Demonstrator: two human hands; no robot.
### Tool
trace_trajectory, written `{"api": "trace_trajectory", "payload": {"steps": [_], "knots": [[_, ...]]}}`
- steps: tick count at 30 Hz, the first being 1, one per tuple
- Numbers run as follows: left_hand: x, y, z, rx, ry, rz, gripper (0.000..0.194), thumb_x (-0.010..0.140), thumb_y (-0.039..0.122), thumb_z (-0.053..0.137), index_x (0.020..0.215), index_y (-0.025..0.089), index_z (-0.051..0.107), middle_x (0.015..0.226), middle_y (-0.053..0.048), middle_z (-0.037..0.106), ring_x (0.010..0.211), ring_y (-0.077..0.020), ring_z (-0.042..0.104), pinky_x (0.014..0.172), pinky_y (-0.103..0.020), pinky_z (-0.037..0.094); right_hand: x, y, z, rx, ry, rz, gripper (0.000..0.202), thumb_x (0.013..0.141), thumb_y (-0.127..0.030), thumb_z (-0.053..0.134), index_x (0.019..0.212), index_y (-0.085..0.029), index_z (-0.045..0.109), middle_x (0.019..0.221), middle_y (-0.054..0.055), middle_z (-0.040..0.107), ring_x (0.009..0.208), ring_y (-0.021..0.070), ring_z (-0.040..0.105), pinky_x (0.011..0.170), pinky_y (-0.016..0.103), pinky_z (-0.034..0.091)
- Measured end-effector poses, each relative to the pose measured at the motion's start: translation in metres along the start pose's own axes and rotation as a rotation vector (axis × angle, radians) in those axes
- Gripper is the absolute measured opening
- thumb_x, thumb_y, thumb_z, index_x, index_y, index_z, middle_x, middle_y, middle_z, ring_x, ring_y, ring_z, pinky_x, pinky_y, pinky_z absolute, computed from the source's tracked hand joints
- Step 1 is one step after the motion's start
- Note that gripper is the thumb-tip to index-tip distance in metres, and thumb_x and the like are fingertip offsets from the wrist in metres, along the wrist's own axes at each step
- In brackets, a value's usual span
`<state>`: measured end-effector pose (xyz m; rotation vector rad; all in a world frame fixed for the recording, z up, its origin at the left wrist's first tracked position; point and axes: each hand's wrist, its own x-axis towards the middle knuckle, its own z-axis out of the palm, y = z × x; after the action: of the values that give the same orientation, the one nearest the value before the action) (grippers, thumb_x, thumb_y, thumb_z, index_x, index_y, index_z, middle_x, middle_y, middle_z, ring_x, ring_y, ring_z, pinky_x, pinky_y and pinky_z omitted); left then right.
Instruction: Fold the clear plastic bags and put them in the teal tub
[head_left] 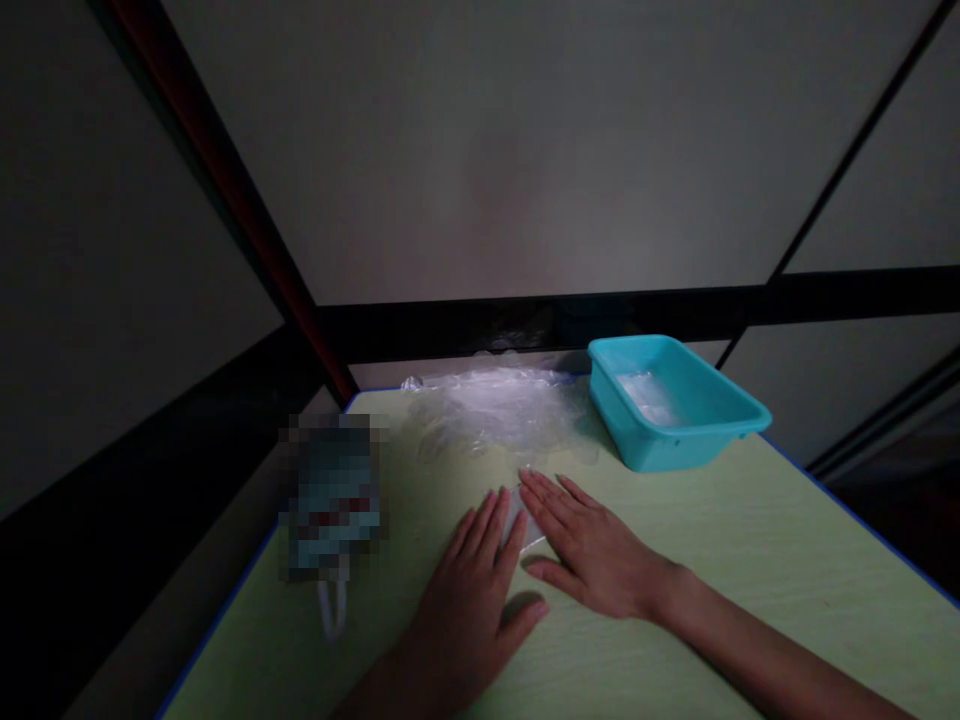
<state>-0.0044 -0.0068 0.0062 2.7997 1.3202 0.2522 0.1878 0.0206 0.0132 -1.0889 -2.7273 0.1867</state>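
Observation:
A small folded piece of clear plastic [531,532] lies flat on the pale green table [757,560], partly covered by my fingers. My left hand [480,580] rests over its left side, fingers stretched out and the thumb apart. From the right, my right hand [589,550] lies flat with its fingertips over the plastic's right and far edge. Neither hand grips anything. Just beyond the fingertips, a loose pile of thin clear plastic sheets or bags [499,410] is spread across the table.
A turquoise plastic basin [682,450] stands at the back right, with some folded clear plastic [649,395] inside. At the left edge lies a blurred-out item with a white strap [332,605]. A panelled wall [525,180] rises directly behind the table.

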Motion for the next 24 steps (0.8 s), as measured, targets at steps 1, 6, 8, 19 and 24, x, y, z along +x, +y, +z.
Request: {"api": "trace_trajectory", "payload": {"steps": [1, 6, 8, 19, 24], "knots": [[0.0, 0.0, 0.0, -0.002, -0.006, 0.001, 0.065, 0.083, 0.044, 0.046, 0.136, 0.013, 0.025, 0.145, -0.013, 0.016, 0.132, -0.0274, 0.013, 0.105, -0.044, 0.021, 0.0, 0.0, 0.0, 0.007, -0.004, 0.003, 0.066, 0.089, -0.049, 0.032, 0.137, -0.005, 0.023, 0.142, 0.018, 0.018, 0.132, 0.0235, 0.011, 0.107, 0.043, 0.015], [0.0, -0.001, 0.001, -0.033, 0.004, -0.004, 0.064, 0.083, 0.041, 0.047, 0.137, 0.015, 0.024, 0.145, -0.011, 0.017, 0.132, -0.0266, 0.013, 0.105, -0.044, 0.021, 0.001, 0.001, 0.001, 0.056, 0.001, 0.011, 0.066, 0.088, -0.048, 0.036, 0.137, -0.007, 0.022, 0.142, 0.017, 0.018, 0.132, 0.0234, 0.012, 0.107, 0.044, 0.015], [0.0, -0.002, 0.002, -0.07, 0.025, -0.007, 0.065, 0.081, 0.037, 0.05, 0.137, 0.016, 0.023, 0.145, -0.01, 0.017, 0.132, -0.0267, 0.013, 0.105, -0.044, 0.022, 0.001, 0.003, 0.0, 0.084, 0.015, 0.017, 0.07, 0.085, -0.05, 0.041, 0.137, -0.006, 0.023, 0.142, 0.018, 0.019, 0.132, 0.0243, 0.014, 0.106, 0.044, 0.017], [0.002, -0.007, 0.001, -0.379, 0.256, -0.145, 0.041, 0.073, 0.016, 0.051, 0.114, 0.01, 0.051, 0.121, -0.014, 0.052, 0.113, -0.0262, 0.046, 0.097, -0.042, 0.037, 0.001, 0.021, -0.006, 0.017, 0.306, -0.255, 0.022, 0.09, -0.019, 0.041, 0.101, -0.011, 0.059, 0.102, 0.009, 0.063, 0.099, 0.0197, 0.055, 0.085, 0.033, 0.045], [0.004, -0.004, 0.0, -0.432, 0.273, -0.169, 0.034, 0.069, 0.011, 0.054, 0.103, 0.01, 0.057, 0.112, -0.013, 0.056, 0.105, -0.025, 0.05, 0.093, -0.039, 0.039, 0.005, 0.019, -0.004, -0.005, 0.308, -0.271, 0.021, 0.09, -0.015, 0.04, 0.099, -0.011, 0.058, 0.099, 0.01, 0.063, 0.094, 0.0207, 0.055, 0.08, 0.034, 0.045]]}}
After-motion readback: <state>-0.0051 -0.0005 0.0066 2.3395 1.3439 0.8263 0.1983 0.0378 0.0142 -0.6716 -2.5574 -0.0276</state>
